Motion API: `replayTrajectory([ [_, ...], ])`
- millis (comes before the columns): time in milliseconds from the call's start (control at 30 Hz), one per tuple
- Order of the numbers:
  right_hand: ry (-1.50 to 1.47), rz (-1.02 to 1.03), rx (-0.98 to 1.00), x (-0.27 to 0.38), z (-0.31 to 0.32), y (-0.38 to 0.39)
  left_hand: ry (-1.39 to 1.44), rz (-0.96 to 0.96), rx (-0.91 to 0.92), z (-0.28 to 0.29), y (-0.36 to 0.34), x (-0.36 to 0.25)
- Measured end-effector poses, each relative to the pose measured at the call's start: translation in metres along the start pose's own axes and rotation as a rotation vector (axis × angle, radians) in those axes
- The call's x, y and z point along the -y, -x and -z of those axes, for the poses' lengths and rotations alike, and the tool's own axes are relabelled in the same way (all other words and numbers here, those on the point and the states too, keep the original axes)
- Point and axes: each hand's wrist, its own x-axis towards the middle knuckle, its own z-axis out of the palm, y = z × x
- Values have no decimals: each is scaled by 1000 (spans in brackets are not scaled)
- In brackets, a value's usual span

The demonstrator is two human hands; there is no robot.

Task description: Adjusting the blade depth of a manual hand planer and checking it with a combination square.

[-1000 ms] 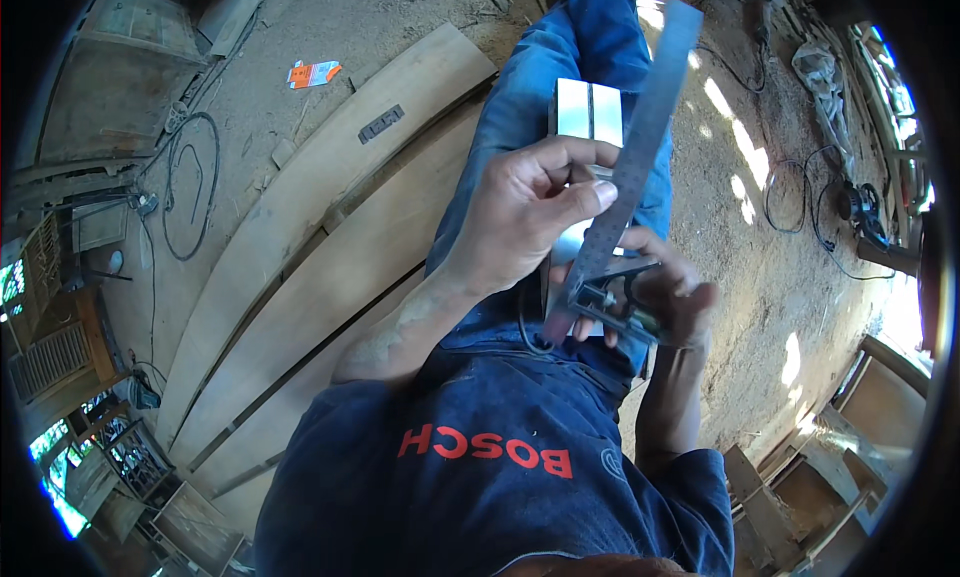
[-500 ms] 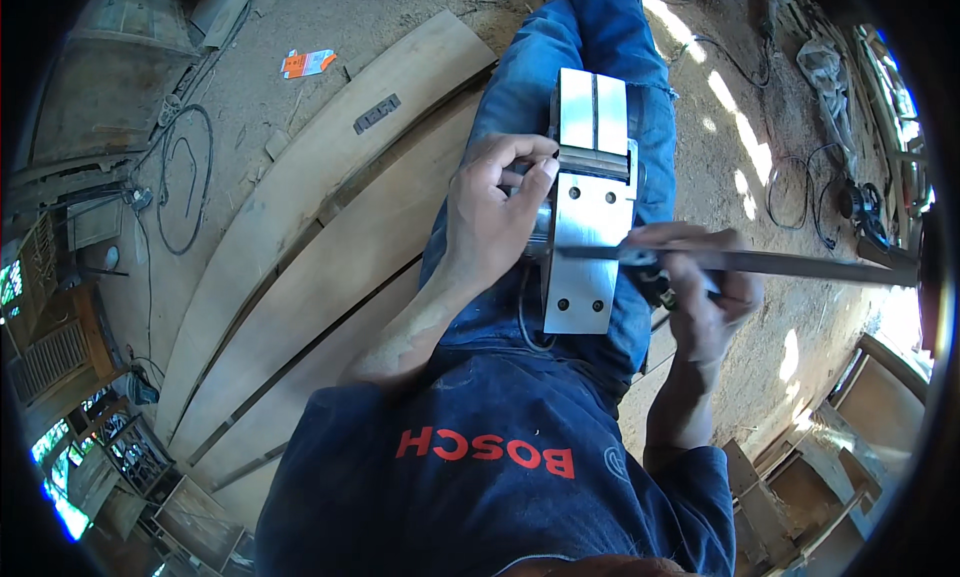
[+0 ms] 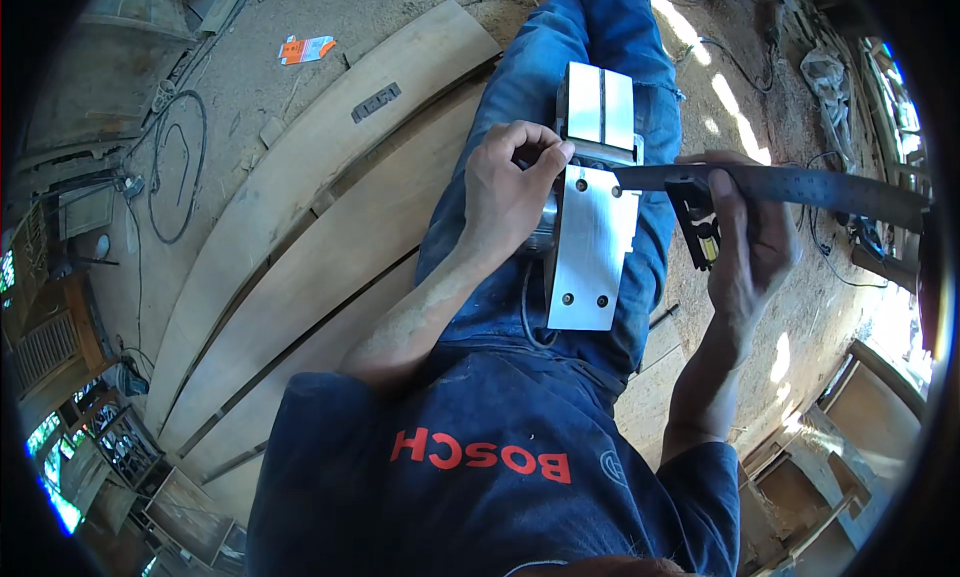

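Note:
An electric planer (image 3: 592, 247) lies sole up across my lap, its two bright metal sole plates split by a gap with the cutter drum. My left hand (image 3: 512, 182) is closed at the left end of this gap, thumb and forefinger pinched on the planer's cutter drum; the fingertips hide the exact contact. In my right hand (image 3: 755, 217) is a combination square (image 3: 690, 209) with a black head, a yellowish vial and a long dark steel rule. The rule's left end reaches the right side of the gap; its other end stretches toward the right rim.
Long curved wooden boards (image 3: 330, 247) lie on the ground to my left, one with a dark slotted metal piece (image 3: 376, 102). Beyond them is an orange and white packet (image 3: 306, 49). Cables (image 3: 178, 167) and a power tool (image 3: 865, 237) lie at the sides. Wooden frames (image 3: 800, 477) stand lower right.
My right hand has moved right and farther from my body, carrying the combination square off the near sole plate to the gap. My left hand stays at the drum; the view has shifted slightly.

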Motion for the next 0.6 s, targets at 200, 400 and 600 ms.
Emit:
replayTrajectory([
  [200, 248, 141, 131, 9, -15, -14, -162, -48, -103, -8, 6, -4],
  [400, 285, 151, 197, 7, -23, -19, -172, -6, -88, -10, 2, -10],
  [600, 273, 155, 221, 3, -28, -19, -54, 33, -79, -10, 4, -8],
])
